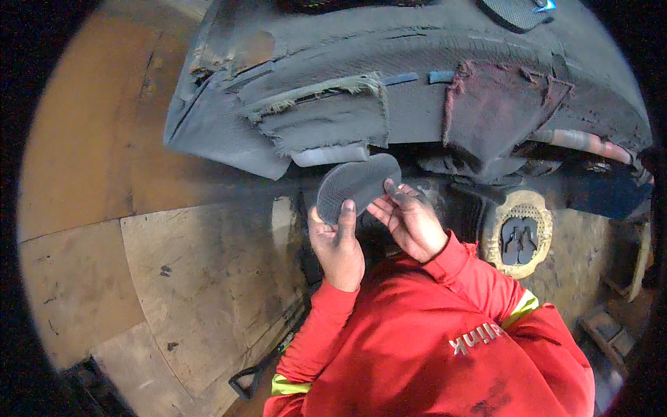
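Right, both hands are on the dark grey ridged sole (358, 182), held up in the air just in front of the bench (417, 115), by the middle of its near edge. The left hand (338, 247) has it by the lower left end, thumb laid upright over the near face, fingers round the left rim. And the right hand (413, 221) pinches the right end between thumb and forefinger, its other fingers loosely curled below, the fingertips smudged dark.

Red sleeves (328, 323) run down from both wrists. Just behind the sole, a pale block (330, 155) sits at the bench's near edge, under a frayed, green-edged cloth (330, 118) towards the near left corner. Over to the right, a reddish frayed cloth (497, 108) droops across that same edge, with two short blue strips, the left one (401, 78) and the right one (441, 76), lying between the cloths. Further back, on the bench's right half, there's a dark textured piece (517, 15). Off the bench, to the person's right, a cream oval stool (492, 229) carries dark cut pieces (512, 240); brown boards (201, 271) spread out to the left.
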The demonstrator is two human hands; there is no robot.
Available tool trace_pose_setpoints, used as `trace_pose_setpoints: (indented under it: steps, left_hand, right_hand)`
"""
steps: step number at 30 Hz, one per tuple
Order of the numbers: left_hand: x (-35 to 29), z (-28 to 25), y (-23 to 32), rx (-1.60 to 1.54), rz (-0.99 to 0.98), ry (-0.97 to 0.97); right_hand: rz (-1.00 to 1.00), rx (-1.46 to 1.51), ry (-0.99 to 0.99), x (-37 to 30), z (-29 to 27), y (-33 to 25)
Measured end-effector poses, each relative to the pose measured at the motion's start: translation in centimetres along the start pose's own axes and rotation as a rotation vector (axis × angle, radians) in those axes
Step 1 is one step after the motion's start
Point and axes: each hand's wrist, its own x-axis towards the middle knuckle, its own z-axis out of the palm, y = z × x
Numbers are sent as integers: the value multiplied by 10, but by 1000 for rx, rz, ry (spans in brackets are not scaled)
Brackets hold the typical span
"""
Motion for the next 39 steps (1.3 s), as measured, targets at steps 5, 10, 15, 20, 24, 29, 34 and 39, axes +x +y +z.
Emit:
trace_pose_setpoints:
  steps: [5,10,15,20,24,29,34,39]
  left_hand:
    - [-19,-13,24,119,45,87]
    - [-51,-47,20,290,-32,-20]
    - [-58,-69,2,244,-273,-321]
    - [11,-45,-7,378,-140,-284]
    - [45,-7,-29,400,-124,-181]
    - [29,18,-40,343,62,80]
    - [10,22,-35,112,67,46]
    - [4,-3,-19,-67,-29,70]
  right_hand:
    - [79,-1,-62,1,15,9]
    - [47,-142,-156,-1,27,4]
    - [-4,-384,-140,4,26,-14]
    - [18,-420,-138,1,2,-13]
    - [-148,-996,-2,-6,-5,-31]
    - [721,-879,-113,-64,-10,-48]
    - [365,-529,54,-22,-17,-70]
    - [361,-532,-29,-2,-24,-85]
